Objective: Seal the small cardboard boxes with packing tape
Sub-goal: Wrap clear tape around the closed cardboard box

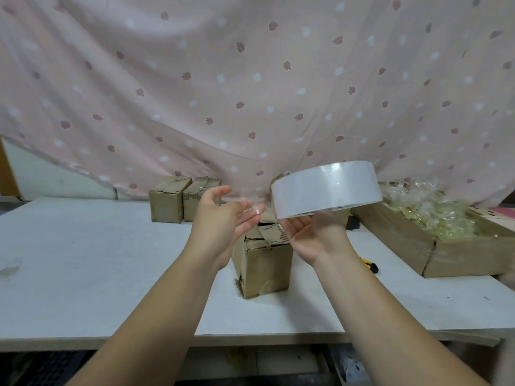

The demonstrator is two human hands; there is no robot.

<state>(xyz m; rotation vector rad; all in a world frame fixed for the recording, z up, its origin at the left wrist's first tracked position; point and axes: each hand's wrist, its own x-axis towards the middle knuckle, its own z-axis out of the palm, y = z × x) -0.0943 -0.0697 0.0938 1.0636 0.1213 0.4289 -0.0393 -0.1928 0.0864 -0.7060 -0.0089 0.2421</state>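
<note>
White table (83, 260): small boxes (262, 268), open carton (446, 254), yellow cutter (369, 264)

On my remote feed, the person's left hand (223, 215) and right hand (309, 235) appear bare, both forearms (172, 296) uncovered from wrist to the frame's lower edge.

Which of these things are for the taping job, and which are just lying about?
For the job: tape roll, right hand, left hand, front box, back boxes.
Lying about: knife, tray, wrapped items, curtain, table.
</note>
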